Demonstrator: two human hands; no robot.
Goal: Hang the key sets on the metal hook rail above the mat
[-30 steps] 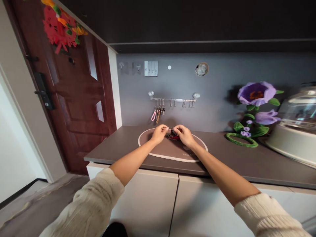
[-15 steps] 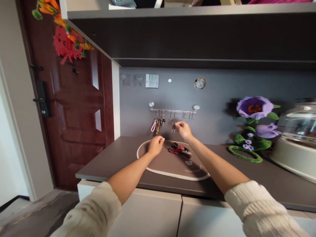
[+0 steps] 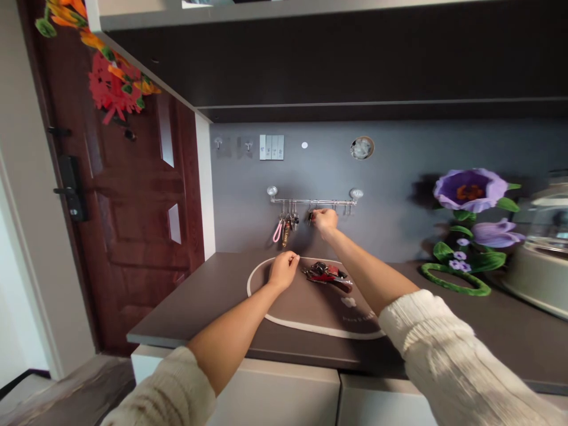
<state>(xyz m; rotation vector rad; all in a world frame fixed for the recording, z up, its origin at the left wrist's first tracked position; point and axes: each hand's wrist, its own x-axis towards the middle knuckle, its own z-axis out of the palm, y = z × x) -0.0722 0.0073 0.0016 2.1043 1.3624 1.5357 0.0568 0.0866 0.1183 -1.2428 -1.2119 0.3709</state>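
Note:
My right hand [image 3: 326, 222] is up at a clear hook rail [image 3: 310, 202] on the grey wall, fingers pinched on a small bunch of keys [image 3: 311, 218]. The hand partly covers these keys, so I cannot tell whether their ring is on a hook. On the rail's left hooks hang several key sets, one with a pink loop strap [image 3: 277, 231] and one with a brown tag [image 3: 286, 232]. Lower down, my left hand [image 3: 284, 269] hovers over a brown mat [image 3: 302, 307], fingers curled together with nothing visible in them. Beside it lies a pile of red and black keys and fobs [image 3: 328, 275].
A dark shelf [image 3: 332, 65] overhangs the counter [image 3: 177, 302]. To the right stand a purple fabric flower [image 3: 470, 192] and a white appliance with a clear top [image 3: 539, 269]. A brown door [image 3: 146, 177] is at left.
My right hand has risen with the keys, up to the hook rail. My left hand stays curled above the mat. The view has shifted slightly.

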